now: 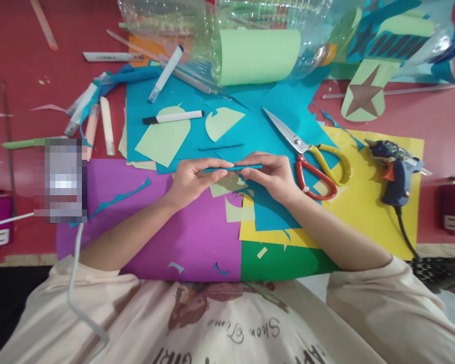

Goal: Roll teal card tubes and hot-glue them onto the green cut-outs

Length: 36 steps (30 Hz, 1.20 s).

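Between the fingers of my left hand [193, 178] and my right hand [275, 174] lies a narrow blue strip of paper [250, 167], pinched at both ends and held level. Another thin rolled blue strip [220, 147] rests on the blue sheet [250, 114] just beyond my hands. To the right of my right hand lie scissors [299, 146] with one red and one yellow handle, blades slightly apart. Pale green paper cutouts [167, 134] and a white marker with a black cap [174, 117] are on the blue sheet.
A blue glue gun [396, 177] lies on yellow paper [367, 222] at the right. Clear plastic bottles, one wrapped in green paper [258, 56], stand along the back. Several markers [167, 73] lie at left. A pixelated device [65, 179] with a white cable sits on purple paper [197, 237].
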Tool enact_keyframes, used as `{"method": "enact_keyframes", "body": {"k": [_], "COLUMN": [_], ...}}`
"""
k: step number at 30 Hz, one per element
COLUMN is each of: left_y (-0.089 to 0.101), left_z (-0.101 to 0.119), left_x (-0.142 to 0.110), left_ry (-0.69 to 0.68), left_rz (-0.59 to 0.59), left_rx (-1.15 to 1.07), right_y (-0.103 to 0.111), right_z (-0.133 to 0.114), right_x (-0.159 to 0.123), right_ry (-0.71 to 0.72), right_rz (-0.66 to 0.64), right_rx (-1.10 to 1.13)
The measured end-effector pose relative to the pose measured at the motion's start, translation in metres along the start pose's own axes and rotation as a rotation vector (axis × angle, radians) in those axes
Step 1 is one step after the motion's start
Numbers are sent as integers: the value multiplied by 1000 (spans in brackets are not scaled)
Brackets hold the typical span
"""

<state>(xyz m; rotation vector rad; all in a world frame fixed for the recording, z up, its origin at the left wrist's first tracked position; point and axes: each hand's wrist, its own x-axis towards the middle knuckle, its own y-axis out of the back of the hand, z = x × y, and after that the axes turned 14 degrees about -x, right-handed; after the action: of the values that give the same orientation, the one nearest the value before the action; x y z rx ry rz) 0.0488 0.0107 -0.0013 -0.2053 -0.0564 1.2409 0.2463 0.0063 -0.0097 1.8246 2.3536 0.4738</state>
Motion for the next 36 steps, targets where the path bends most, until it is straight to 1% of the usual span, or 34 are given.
{"method": "enact_keyframes", "body": {"k": [4,7,11,14,16,19,21,30,34,36], "left_y": [0,1,1,1,0,-1,-1,0,2,3], "left_z": [0,-1,-4,-6,-6,-4,-2,-2,-5,-7], "left_x": [0,0,0,0,1,3,4,7,9,10], "left_ry": [-1,7,-2,-52,-80,-64,-59,-95,-136,-178], "left_rz": [-7,14,52,98,107,107,128,229,240,235], "left_rx": [8,45,63,82,60,-11,-27,-12,-5,-11], "right_y": [0,0,-2,-3,-4,-4,-4,-2,-2,-2], "right_z": [2,2,1,-1,-2,-2,-1,10,11,11], "right_x": [-1,-1,-1,0,0,2,3,7,7,7], "right_ry": [38,40,5,-32,-65,-126,-148,-153,-129,-132], "right_rz": [-9,-4,37,88,117,168,195,222,222,226], "right_rx": [26,16,-39,-47,-38,27,83,265,313,330]}}
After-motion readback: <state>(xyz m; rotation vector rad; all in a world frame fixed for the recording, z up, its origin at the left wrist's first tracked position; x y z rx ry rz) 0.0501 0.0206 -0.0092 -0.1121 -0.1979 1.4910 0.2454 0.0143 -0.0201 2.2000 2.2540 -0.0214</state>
